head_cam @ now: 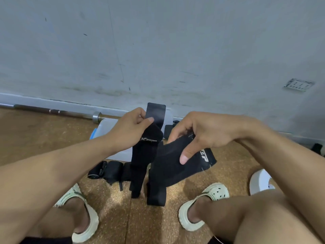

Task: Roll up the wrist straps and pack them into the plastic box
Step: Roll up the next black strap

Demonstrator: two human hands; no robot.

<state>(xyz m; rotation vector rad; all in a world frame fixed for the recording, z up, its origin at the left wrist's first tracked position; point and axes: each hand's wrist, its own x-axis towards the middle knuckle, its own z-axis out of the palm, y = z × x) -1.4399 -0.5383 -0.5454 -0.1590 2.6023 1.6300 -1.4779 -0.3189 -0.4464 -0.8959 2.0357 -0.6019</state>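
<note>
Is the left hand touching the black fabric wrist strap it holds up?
Touching. The head view shows the left hand pinching the black fabric wrist strap near its upper end, thumb pressed on its front.

matt black cloth wrist straps [140,161], shiny metal barbell [96,117]

Two black wrist straps [140,161] held up unrolled and hanging toward the floor, one with its smooth end tab uppermost, the other [168,166] wider, with white lettering. More black straps [112,170] lying rolled on the floor just below. Behind them, a translucent plastic box [121,154], mostly hidden.
</note>
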